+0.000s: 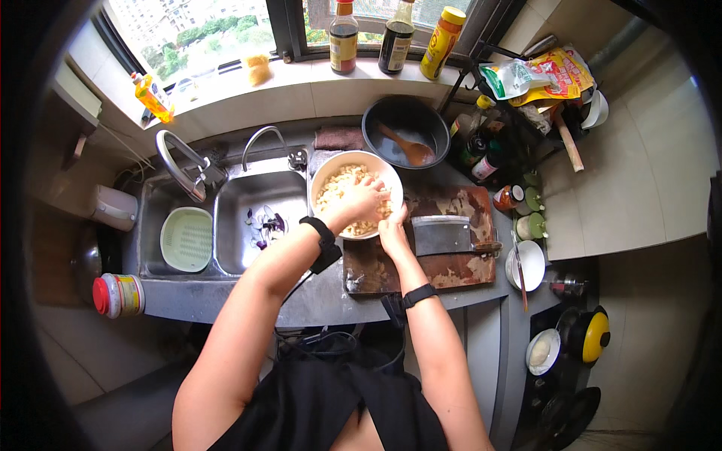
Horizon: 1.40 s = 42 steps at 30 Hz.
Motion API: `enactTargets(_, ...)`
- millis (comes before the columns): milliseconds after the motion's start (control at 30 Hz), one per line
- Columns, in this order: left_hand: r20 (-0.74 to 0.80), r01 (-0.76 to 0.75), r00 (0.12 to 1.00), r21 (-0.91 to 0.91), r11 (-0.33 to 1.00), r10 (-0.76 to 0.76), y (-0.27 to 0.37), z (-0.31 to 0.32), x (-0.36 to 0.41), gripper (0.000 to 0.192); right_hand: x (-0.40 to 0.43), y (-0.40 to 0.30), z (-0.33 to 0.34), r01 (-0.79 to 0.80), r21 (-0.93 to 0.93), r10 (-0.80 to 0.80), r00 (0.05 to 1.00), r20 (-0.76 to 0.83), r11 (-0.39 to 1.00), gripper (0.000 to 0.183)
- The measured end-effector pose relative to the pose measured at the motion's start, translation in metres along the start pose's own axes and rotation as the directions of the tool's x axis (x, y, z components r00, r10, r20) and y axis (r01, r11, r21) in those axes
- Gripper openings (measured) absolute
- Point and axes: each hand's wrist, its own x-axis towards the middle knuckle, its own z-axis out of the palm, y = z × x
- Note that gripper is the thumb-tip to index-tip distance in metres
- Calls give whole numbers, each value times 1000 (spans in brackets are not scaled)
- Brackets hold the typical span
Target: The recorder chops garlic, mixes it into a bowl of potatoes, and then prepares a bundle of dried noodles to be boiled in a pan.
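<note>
A white bowl (317, 179) of small pale yellow food pieces (340, 183) stands between the sink and the cutting board. My left hand (366, 198) reaches down into the bowl, touching the pieces. Its fingertips are partly hidden among them, so I cannot see whether they grip any. At the lower right side of the bowl, my right hand (393, 225) holds the rim. Just right of that hand, a cleaver (443, 235) lies flat on the worn wooden cutting board (372, 276), its handle pointing right.
Purple and white peelings (265, 226) lie in the right sink basin (231, 203); a pale green basket (186, 239) sits in the left one. Behind the board, a dark basin (369, 141) holds a wooden spoon (417, 152). Bottles (479, 160) and a white bowl (527, 265) stand right.
</note>
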Motion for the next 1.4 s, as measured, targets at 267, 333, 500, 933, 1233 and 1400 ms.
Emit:
enactTargets(267, 95, 18, 995, 83, 996, -26, -44, -23, -44, 80, 15, 23, 2, 79, 61, -75, 995, -68, 995, 66)
enactTargets(333, 95, 23, 995, 140, 990, -37, -40, -17, -50, 83, 15, 20, 4, 67, 62, -63, 996, -60, 996, 66)
enactTargets(500, -168, 76, 980, -197, 977, -110, -47, 17, -27, 58, 11, 8, 11, 70, 4, -69, 997, -41, 998, 65)
enactTargets(933, -17, 156, 987, -179, 971, -161, -20, 0, 4, 85, 18, 26, 13, 5, -26, -7, 996, -86, 1000, 66)
enactTargets(1233, 142, 162, 979, -127, 979, -143, -32, -20, -31, 63, 7, 8, 2, -25, 31, 26, 999, -45, 999, 66)
enactTargets(1400, 184, 206, 960, 56, 977, -213, -31, -9, -40, 91, 12, 13, 7, 31, 42, -27, 995, -91, 999, 66)
